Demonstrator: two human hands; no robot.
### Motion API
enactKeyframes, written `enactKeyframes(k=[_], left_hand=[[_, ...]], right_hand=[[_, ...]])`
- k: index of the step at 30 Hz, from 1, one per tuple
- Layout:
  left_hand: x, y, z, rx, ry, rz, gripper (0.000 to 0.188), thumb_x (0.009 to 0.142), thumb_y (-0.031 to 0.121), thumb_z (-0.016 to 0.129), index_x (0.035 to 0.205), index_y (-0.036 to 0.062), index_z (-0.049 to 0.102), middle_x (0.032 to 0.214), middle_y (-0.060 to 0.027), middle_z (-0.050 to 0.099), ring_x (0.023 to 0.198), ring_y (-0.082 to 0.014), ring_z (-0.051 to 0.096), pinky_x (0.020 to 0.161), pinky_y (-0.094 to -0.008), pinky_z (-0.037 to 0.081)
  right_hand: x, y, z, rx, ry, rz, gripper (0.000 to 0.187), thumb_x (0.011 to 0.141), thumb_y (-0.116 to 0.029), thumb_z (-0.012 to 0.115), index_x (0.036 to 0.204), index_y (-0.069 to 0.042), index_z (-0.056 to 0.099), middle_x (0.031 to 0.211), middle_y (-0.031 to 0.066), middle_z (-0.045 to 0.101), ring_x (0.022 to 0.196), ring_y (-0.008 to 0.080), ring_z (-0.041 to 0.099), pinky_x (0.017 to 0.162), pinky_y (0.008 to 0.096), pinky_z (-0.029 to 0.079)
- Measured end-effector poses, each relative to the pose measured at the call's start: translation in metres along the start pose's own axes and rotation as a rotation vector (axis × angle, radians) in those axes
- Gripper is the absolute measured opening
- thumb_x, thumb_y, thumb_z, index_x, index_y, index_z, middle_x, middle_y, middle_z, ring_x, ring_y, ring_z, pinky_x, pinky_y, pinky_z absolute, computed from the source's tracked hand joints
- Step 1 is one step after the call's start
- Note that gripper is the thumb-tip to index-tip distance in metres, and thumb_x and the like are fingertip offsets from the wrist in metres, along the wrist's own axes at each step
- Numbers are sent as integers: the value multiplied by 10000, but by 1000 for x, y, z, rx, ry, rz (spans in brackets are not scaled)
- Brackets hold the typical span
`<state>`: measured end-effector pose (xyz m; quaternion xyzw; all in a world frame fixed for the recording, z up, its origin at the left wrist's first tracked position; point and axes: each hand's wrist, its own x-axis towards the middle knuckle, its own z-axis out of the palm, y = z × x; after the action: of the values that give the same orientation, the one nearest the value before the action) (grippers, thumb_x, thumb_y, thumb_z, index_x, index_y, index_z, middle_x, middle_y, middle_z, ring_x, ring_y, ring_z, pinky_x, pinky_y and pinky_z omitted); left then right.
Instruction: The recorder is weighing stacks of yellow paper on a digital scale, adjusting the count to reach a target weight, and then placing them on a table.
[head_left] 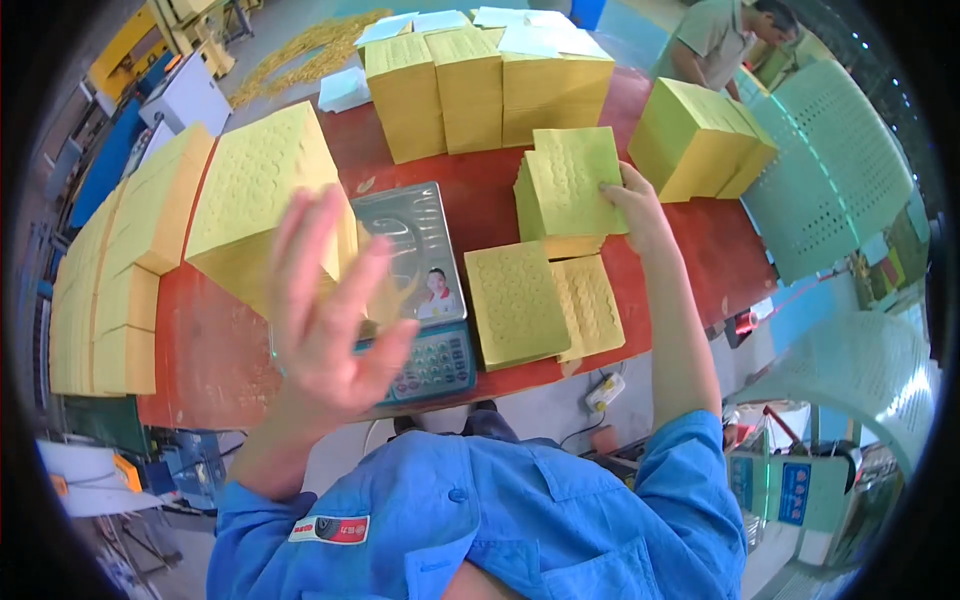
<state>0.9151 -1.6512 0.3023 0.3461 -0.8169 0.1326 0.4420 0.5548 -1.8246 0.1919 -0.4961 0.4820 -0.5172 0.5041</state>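
Observation:
My left hand (335, 310), smeared by motion, is raised with its fingers spread over the near edge of a digital scale (440, 240) with a metal pan and keypad. Beside it, on the left, rises a tall stack of yellow paper (255, 180) with rows of pressed marks. My right hand (638, 205) grips the right edge of some yellow paper sheets (580, 170), thumb on top, fingers hidden behind. These sheets lie slightly askew on a stack right of the scale. Nearer me sit two lower piles, a wider paper pile (515, 305) and a narrower paper pile (588, 308).
Along the far side of the red table (210, 345) stand tall yellow paper blocks (470, 90) topped with pale sheets. More stacks (130, 250) line the left edge, and another block (695, 140) is at far right. A co-worker (705, 45) bends beside a green perforated panel (835, 170).

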Motion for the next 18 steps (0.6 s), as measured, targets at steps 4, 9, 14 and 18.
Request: enactKeyframes(k=[4, 9, 14, 18], left_hand=[[-11, 9, -24, 239, -16, -152, 449, 962, 249, 537, 1314, -26, 496, 1479, -285, 354, 1396, -431, 324, 1143, -525, 259], [-32, 18, -44, 359, 40, -337, 450, 960, 180, 501, 1339, -59, 473, 1498, -271, 327, 1410, -398, 313, 1154, -497, 258], [-54, 23, -69, 468, 71, -463, 441, 933, 74, 478, 1349, -70, 466, 1498, -247, 343, 1411, -366, 324, 1165, -462, 257], [-66, 4, -84, 346, 358, -547, 442, 954, 136, 554, 1352, -41, 481, 1440, -175, 456, 1344, -293, 427, 1113, -412, 329]], right_hand=[[36, 27, -11, -114, -42, 55, 430, 860, -2, 562, 1288, 36, 540, 1124, 99, 648, 1008, 179, 610, 878, 324, 481], [61, 64, -12, -313, -44, 47, 441, 823, -27, 596, 1258, 32, 564, 1117, 122, 660, 999, 210, 628, 865, 338, 493], [68, 68, -31, -907, 65, -345, 508, 792, -109, 673, 1281, -33, 559, 1175, 166, 632, 1025, 258, 627, 871, 360, 498], [27, 8, 21, -1145, 169, -449, 581, 820, -145, 709, 1359, -69, 508, 1262, 146, 591, 1093, 244, 608, 895, 361, 491]])
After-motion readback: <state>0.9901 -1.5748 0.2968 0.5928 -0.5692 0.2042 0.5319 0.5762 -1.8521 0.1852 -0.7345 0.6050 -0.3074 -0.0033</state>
